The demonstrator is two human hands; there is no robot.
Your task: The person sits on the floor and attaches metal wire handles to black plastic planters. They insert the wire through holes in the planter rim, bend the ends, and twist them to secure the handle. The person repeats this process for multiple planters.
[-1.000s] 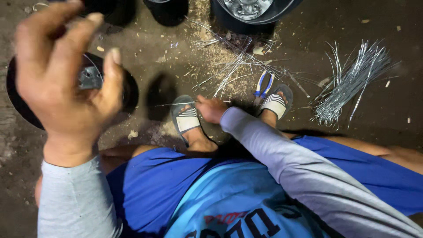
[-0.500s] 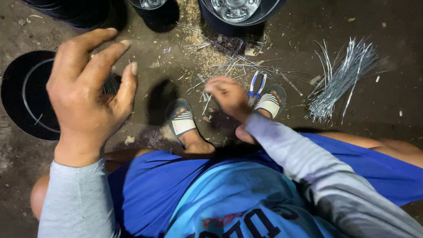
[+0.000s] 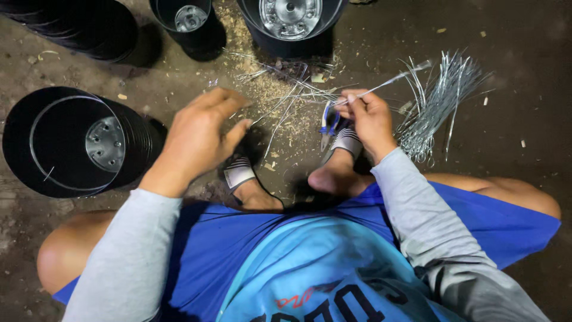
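Right hand [image 3: 368,117] pinches one thin silver wire [image 3: 387,82] between thumb and fingertips; the wire runs up and to the right from the grip, its far end near the top of the wire bundle. The hand hovers just above the right foot. Directly beside its knuckles, on the ground, lies one pair of pliers with blue handles [image 3: 328,122], partly hidden by the hand.

Left hand [image 3: 199,134] hangs in the air with fingers loosely spread and curled, holding nothing. It sits above the ground between the big pot on the left and the left foot.

One bundle of cut silver wires [image 3: 438,101] lies fanned on the ground to the right of the right hand; strands too many to count. A few loose wires [image 3: 280,101] are scattered between the two hands, over a patch of sawdust-like litter.

Pots, counted: four black plastic groups in view. One stack of nested pots [image 3: 77,140] lies on its side at left, mouth toward the camera, drain holes visible in the base. One dark stack [image 3: 83,27] at top left. Two upright pots at the top edge, a smaller one [image 3: 187,24] and a larger one [image 3: 292,21].

Two striped sandals [image 3: 238,173] on the person's feet. The person squats on a bare dirt floor [image 3: 524,137], in blue shorts and grey sleeves.
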